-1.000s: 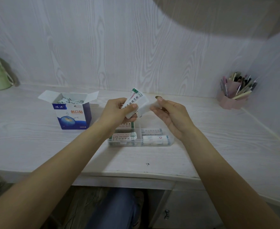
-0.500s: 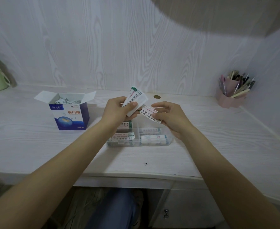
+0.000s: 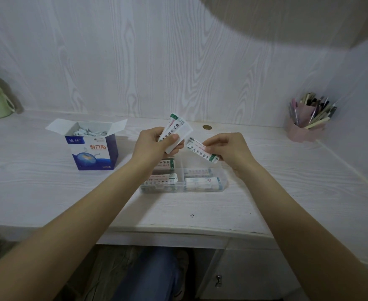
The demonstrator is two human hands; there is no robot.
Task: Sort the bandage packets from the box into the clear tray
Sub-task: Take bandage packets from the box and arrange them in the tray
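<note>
Left hand (image 3: 154,146) is up over the clear tray (image 3: 223,184), fingers curled round a small stack of bandage packets (image 3: 177,132) fanned upward. Right hand (image 3: 228,149) pinches a single packet (image 3: 201,150) between thumb and fingertips, tilted, just above the tray's back right part. More packets lie in the tray's compartments, mid-bench toward the front edge. The open blue box (image 3: 91,148) stands to the left, packets inside. A pink pen holder (image 3: 304,129) sits at the back right corner.
</note>
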